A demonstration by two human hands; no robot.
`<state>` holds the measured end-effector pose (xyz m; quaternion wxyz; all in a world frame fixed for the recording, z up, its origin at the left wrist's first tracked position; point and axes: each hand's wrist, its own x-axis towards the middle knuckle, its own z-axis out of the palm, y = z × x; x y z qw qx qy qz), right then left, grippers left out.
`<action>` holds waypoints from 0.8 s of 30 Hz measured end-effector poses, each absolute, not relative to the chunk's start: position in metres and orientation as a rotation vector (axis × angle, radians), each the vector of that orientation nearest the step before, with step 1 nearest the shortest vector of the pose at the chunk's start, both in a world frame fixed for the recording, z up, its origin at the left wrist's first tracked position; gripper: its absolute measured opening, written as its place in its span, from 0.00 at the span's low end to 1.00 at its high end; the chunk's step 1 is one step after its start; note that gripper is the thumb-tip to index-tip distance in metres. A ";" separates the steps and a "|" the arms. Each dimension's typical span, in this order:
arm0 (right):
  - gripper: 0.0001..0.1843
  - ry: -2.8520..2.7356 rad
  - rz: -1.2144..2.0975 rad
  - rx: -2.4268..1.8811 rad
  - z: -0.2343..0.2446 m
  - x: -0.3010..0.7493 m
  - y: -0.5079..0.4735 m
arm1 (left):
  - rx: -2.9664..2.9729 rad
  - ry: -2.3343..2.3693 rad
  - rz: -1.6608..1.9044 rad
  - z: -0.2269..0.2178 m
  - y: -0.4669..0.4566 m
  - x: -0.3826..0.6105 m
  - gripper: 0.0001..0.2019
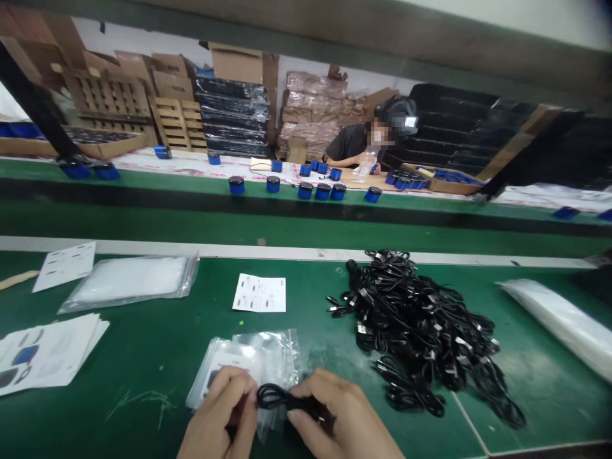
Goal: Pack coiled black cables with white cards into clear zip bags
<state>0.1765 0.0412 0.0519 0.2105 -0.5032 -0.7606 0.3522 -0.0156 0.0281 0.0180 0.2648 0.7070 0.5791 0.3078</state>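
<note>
A coiled black USB cable [275, 396] is gripped between the thumb and fingers of my right hand [342, 414], its loop pointing left. My left hand [222, 414] is closed in a pinch at the loop's tip, where clear film of a plastic bag [266, 422] shows beneath the cable. How far the fingers also touch the loop is hard to tell. Just behind both hands lie clear plastic bags [282, 350] with a printed leaflet [234, 354] showing through, partly covered by my left hand. A large heap of coiled black cables [415, 319] lies to the right.
An unfolded instruction sheet [259, 293] lies ahead on the green table. Leaflets [43, 354] and a packet of clear bags [134, 279] are at left, a long plastic-wrapped bundle [564, 322] at right. Beyond, blue-and-black devices [305, 190] line a ledge; a co-worker [354, 143] sits there.
</note>
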 end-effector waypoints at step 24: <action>0.10 -1.607 0.994 -1.299 0.015 0.149 0.019 | 1.766 1.763 1.295 0.004 0.007 0.012 0.14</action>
